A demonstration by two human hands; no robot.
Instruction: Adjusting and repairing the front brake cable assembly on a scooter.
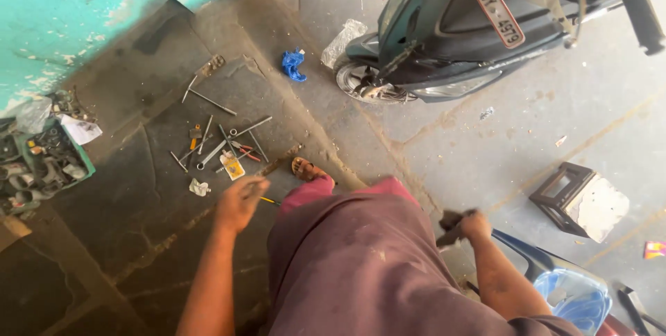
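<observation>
The left hand [241, 201], fingers loosely curled and blurred, hangs above a yellow-handled screwdriver [269, 201] on the floor [125, 190]. The right hand [470, 226] grips a dark rag [451, 224]. Hazard: the sandalled foot [306, 169] stands beside scattered spanners [222, 143]; a misstep could cause slipping.

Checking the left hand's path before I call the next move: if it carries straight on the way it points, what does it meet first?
Probably the small yellow-and-white packet at the near edge of the scattered metal hand tools; the left hand hangs above the floor, so depth is unclear.
</observation>
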